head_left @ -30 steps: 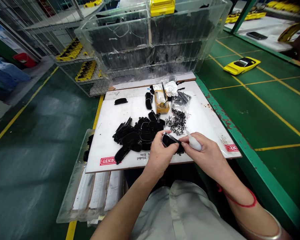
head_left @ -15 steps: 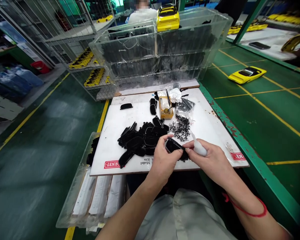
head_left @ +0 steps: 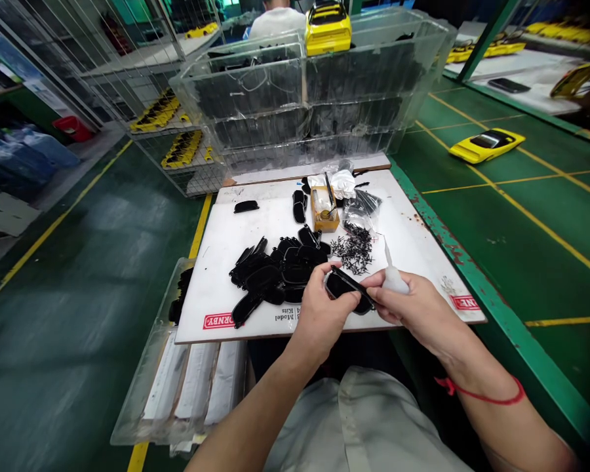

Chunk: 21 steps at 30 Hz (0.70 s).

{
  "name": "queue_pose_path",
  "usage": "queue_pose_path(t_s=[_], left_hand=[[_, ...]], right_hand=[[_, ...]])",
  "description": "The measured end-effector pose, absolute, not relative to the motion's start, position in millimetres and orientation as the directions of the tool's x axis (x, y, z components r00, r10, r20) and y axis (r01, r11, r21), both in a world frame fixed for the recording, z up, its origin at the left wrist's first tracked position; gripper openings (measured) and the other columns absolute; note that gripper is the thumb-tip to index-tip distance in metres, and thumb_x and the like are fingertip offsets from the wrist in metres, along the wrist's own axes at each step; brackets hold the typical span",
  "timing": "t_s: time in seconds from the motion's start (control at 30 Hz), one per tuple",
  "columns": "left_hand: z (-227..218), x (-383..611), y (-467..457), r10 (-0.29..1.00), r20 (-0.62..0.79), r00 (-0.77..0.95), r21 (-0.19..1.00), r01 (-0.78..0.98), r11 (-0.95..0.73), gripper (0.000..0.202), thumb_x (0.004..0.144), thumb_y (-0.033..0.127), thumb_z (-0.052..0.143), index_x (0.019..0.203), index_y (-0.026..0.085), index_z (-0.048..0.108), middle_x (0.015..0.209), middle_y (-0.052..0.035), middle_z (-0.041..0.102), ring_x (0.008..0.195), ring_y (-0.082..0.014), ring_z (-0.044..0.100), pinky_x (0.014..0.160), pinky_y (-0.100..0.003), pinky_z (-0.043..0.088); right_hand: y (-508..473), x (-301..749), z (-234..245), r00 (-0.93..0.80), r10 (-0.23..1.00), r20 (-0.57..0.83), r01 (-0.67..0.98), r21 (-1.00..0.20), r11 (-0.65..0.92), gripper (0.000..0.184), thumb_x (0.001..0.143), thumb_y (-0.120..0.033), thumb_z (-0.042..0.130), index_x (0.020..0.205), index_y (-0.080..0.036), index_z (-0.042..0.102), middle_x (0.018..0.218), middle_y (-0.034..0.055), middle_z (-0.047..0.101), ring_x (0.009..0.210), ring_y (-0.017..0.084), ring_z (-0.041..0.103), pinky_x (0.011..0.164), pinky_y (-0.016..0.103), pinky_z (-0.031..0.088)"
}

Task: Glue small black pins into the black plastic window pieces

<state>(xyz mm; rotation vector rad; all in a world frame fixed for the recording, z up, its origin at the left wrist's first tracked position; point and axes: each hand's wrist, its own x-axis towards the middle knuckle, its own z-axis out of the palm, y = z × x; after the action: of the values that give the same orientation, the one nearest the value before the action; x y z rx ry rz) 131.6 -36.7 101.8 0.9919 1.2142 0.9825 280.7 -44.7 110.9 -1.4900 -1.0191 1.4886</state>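
Note:
Near the front of the white board, my left hand grips a glossy black plastic car part between thumb and fingers. My right hand is closed around a small white glue bottle whose thin nozzle points up and away. Its thumb and fingertips are close to the black part's right end; whether they touch it I cannot tell. To the left lies a heap of similar black parts. Just beyond my hands is a pile of tiny black pins.
A small yellow box with tools stands behind the pins, beside a plastic bag. Clear bins rise past the board, with a yellow model car on top. Another yellow car is on the green surface. A person sits beyond.
My right hand has shifted slightly right, and the glue bottle's nozzle has moved right with it. The black part stays in my left hand. The camera view has shifted a little.

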Motion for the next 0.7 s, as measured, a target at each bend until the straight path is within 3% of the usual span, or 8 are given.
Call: queue_pose_path(t_s=[0.17,0.3,0.53,0.7], left_hand=[[100.7,132.5,-37.5,0.965,-0.227,0.129,0.963,-0.115,0.242,0.046,0.07,0.017,0.066,0.114,0.021,0.053,0.088,-0.002,0.061,0.077,-0.0124,0.055,0.07,-0.023,0.046],[98.7,132.6,-37.1,0.969,-0.22,0.11,0.97,-0.082,0.23,0.045,0.069,0.018,0.066,0.113,0.021,0.054,0.086,-0.0016,0.06,0.075,-0.0119,0.054,0.068,-0.022,0.046],[97.6,132.3,-35.7,0.975,-0.214,0.065,0.973,-0.073,0.219,0.048,0.065,0.017,0.069,0.111,0.02,0.057,0.084,-0.002,0.061,0.075,-0.0136,0.056,0.068,-0.024,0.047],[93.6,132.5,-34.9,0.975,-0.213,0.062,0.975,-0.053,0.216,0.047,0.066,0.017,0.068,0.111,0.02,0.057,0.083,-0.0018,0.061,0.072,-0.0124,0.055,0.066,-0.023,0.046]], right_hand=[[-43.5,280.8,112.0,-0.048,0.897,-0.438,-0.107,-0.891,-0.441,0.031,0.066,-0.034,0.07,0.087,-0.014,0.059,0.052,-0.0057,0.043,0.045,0.006,0.036,0.042,0.019,0.026],[-44.1,280.5,109.9,-0.017,0.909,-0.416,-0.081,-0.906,-0.416,0.033,0.067,-0.034,0.07,0.092,-0.014,0.06,0.05,-0.0067,0.042,0.044,0.006,0.035,0.042,0.019,0.025],[-48.2,278.3,108.3,0.086,0.952,-0.293,0.175,-0.937,-0.304,0.03,0.071,-0.035,0.065,0.093,-0.015,0.065,0.052,-0.0058,0.044,0.046,0.007,0.036,0.043,0.02,0.026],[-50.5,275.0,111.7,0.105,0.985,-0.135,0.404,-0.9,-0.166,0.021,0.074,-0.031,0.059,0.087,-0.017,0.066,0.068,0.0006,0.06,0.058,0.013,0.049,0.052,0.024,0.038]])
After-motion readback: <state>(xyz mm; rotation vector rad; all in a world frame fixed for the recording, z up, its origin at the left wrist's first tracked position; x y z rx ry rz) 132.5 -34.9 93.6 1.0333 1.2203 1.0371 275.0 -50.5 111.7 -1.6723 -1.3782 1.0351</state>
